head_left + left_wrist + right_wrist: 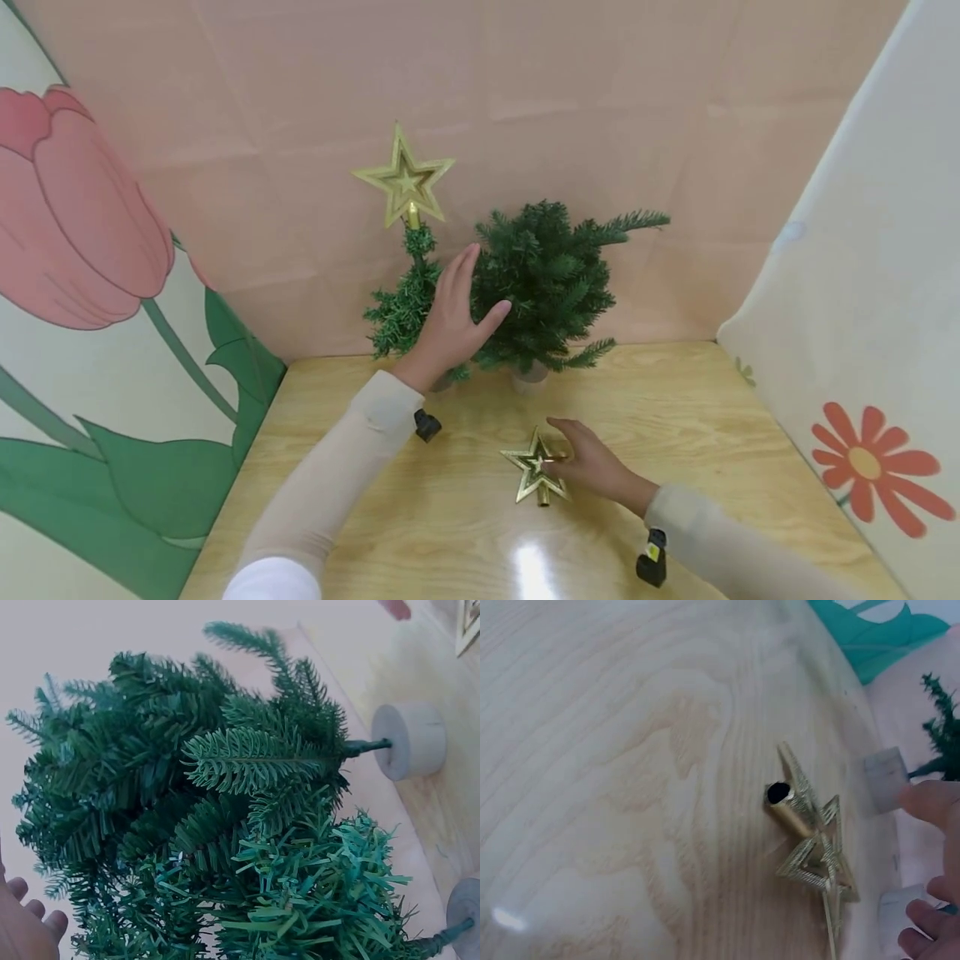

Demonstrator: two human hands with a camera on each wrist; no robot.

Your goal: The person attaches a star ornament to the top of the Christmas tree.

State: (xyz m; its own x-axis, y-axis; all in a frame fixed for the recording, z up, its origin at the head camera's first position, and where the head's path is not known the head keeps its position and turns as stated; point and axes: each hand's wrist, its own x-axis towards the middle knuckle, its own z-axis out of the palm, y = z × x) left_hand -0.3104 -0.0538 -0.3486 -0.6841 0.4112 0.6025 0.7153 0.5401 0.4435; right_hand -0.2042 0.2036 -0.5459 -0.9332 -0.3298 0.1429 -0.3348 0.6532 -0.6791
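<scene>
A gold star tree topper (535, 468) with a hollow tube at its base lies on the wooden table. My right hand (592, 462) hovers by its right side, thumb and fingers spread; in the right wrist view the fingers (926, 930) look apart from the star. Higher up, my left hand (453, 321) is raised with extended fingers before two small artificial Christmas trees, holding nothing. The thinner tree (405, 312) on the left carries another gold star (405, 179) at its top. Beside it stands the fuller dark green tree (543, 275); whether the left hand touches any branches, I cannot tell.
Both trees stand on round pale bases, one a wooden disc (420, 741), near the table's back edge. Behind rises a pink cloth backdrop (600, 100). Printed cloth with a tulip (82, 217) hangs on the left, and one with a red flower (866, 462) on the right.
</scene>
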